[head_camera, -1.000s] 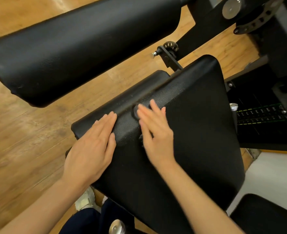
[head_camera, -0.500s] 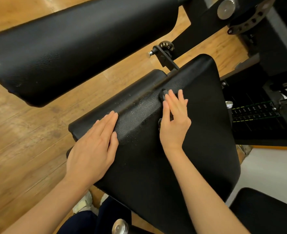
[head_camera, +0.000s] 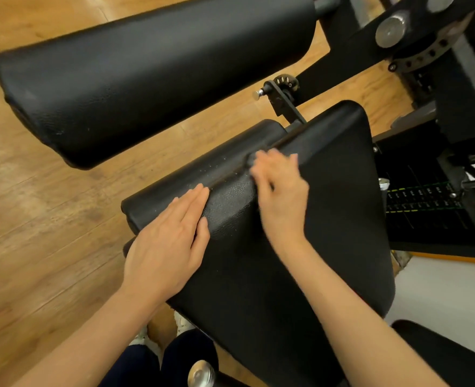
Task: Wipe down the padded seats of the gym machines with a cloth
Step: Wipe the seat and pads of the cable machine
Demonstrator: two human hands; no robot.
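- Our left hand [head_camera: 172, 247] lay flat on the near-left part of the seat [head_camera: 328, 219], fingers together and straight, holding nothing.
- Our right hand [head_camera: 282, 196] was blurred at the seam across the seat; its fingers curled over a small dark wad [head_camera: 249, 161], perhaps the cloth. We could not tell for sure, nor how firm the hold was.
- Pale specks dotted the strip of seat beyond the seam, so that part seemed unwiped. We judged this seat to be mid-wipe, with its far strip and right side left.
- The big roller [head_camera: 147, 76] far left showed a few faint marks; whether it was wiped we could not tell.
- Another pad [head_camera: 454, 356] showed at the near right corner.
- The seat was black pebbled vinyl, a rounded slab with soft corners, firm-looking; the roller was the same skin on a thick cylinder.
- The floor [head_camera: 35, 233] was glossy wood plank.
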